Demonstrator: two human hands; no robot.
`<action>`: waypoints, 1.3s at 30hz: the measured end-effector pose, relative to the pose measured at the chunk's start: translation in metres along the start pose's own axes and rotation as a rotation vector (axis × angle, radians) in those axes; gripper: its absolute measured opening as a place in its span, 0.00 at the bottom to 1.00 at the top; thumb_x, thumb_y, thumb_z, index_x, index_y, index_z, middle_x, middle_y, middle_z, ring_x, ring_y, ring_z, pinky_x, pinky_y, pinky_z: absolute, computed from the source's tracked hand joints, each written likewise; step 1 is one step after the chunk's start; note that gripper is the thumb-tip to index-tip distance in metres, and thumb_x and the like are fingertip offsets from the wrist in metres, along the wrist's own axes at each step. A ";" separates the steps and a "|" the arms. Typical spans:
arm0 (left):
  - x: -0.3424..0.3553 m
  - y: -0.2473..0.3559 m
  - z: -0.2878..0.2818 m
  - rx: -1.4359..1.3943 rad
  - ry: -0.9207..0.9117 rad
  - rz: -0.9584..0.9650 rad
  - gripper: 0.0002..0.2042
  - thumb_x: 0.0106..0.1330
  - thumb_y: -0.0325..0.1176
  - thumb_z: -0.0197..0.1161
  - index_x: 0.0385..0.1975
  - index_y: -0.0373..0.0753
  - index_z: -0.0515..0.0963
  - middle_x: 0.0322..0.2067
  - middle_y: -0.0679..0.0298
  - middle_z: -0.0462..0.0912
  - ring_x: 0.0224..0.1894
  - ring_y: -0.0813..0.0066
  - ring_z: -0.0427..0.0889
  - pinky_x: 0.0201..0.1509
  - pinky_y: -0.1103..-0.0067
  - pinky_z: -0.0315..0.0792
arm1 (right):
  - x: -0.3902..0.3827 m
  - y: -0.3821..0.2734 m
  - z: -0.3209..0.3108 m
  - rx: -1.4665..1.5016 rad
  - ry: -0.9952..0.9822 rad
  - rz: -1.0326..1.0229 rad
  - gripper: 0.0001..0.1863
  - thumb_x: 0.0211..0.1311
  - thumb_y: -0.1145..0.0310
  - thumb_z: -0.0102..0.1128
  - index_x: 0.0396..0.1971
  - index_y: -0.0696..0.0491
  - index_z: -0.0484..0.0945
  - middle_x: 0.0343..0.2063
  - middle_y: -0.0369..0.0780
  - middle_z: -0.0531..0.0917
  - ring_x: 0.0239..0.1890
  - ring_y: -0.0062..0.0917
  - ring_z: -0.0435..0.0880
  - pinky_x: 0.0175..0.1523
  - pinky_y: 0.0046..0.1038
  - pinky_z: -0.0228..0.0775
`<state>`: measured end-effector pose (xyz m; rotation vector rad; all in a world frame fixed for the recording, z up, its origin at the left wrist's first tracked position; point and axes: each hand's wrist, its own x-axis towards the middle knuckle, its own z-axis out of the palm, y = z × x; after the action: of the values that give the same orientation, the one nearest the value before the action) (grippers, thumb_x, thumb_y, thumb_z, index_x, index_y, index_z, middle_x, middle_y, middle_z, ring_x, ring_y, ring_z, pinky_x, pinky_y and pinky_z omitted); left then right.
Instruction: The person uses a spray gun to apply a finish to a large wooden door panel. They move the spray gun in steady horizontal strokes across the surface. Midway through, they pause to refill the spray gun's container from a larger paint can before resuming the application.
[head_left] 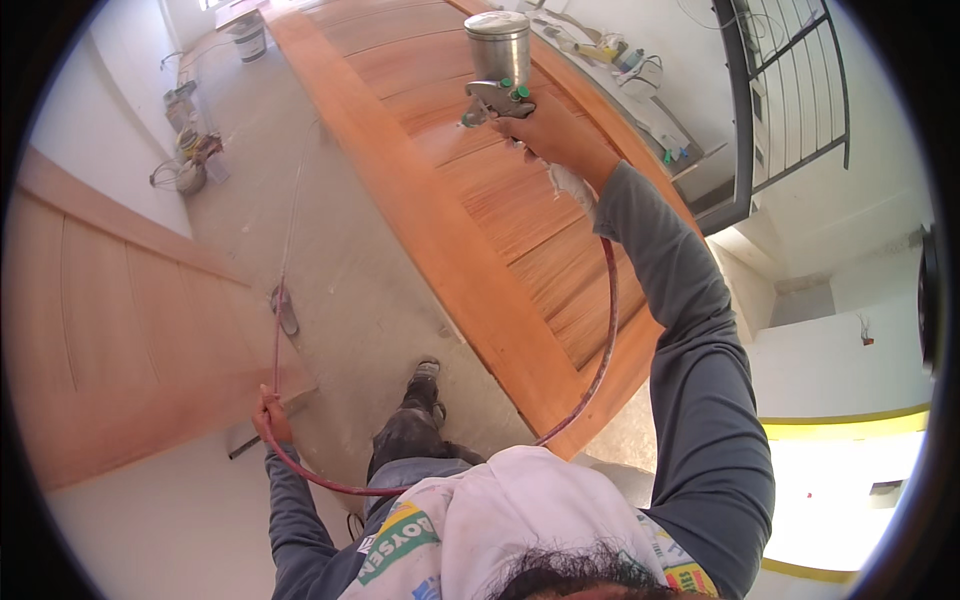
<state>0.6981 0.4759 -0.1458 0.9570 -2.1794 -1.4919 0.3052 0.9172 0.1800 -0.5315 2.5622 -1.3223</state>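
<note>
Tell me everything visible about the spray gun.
The spray gun has a dull grey, metal-looking body, green knobs and a silvery lidded cup above. The person's right grip holds it over the orange-brown wooden panel, its nozzle facing picture-left, with pale mist ahead. A red hose runs up toward it; any joint is hidden.

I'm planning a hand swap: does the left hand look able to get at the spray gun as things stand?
Probably not from here: the left hand is closed around the red hose, well to the left, while the spray gun is over the wooden panel, held in the right hand.
</note>
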 end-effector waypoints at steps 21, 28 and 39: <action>0.081 0.208 0.161 0.035 0.008 0.273 0.20 0.76 0.41 0.52 0.21 0.38 0.63 0.19 0.76 0.55 0.24 0.87 0.55 0.24 0.81 0.49 | 0.115 0.256 -0.246 -0.330 0.518 0.279 0.18 0.57 0.65 0.63 0.45 0.58 0.78 0.29 0.47 0.83 0.26 0.31 0.83 0.29 0.32 0.75; 0.082 0.218 0.171 0.081 -0.058 0.359 0.20 0.75 0.37 0.54 0.20 0.38 0.59 0.19 0.74 0.55 0.25 0.87 0.54 0.24 0.82 0.50 | 0.121 0.320 -0.286 -0.581 0.650 0.321 0.20 0.56 0.64 0.61 0.49 0.54 0.78 0.41 0.53 0.84 0.48 0.49 0.80 0.54 0.43 0.71; 0.013 0.181 0.117 0.493 -0.326 0.898 0.15 0.57 0.30 0.67 0.19 0.35 0.66 0.25 0.53 0.74 0.34 0.50 0.76 0.41 0.64 0.67 | 0.045 0.211 -0.200 -0.166 0.349 0.194 0.15 0.59 0.66 0.61 0.39 0.63 0.78 0.24 0.40 0.80 0.18 0.21 0.77 0.21 0.26 0.70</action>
<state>0.5566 0.5887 -0.0282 -0.2303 -2.7000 -0.7157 0.1492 1.1598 0.1217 -0.0749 2.9320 -1.2340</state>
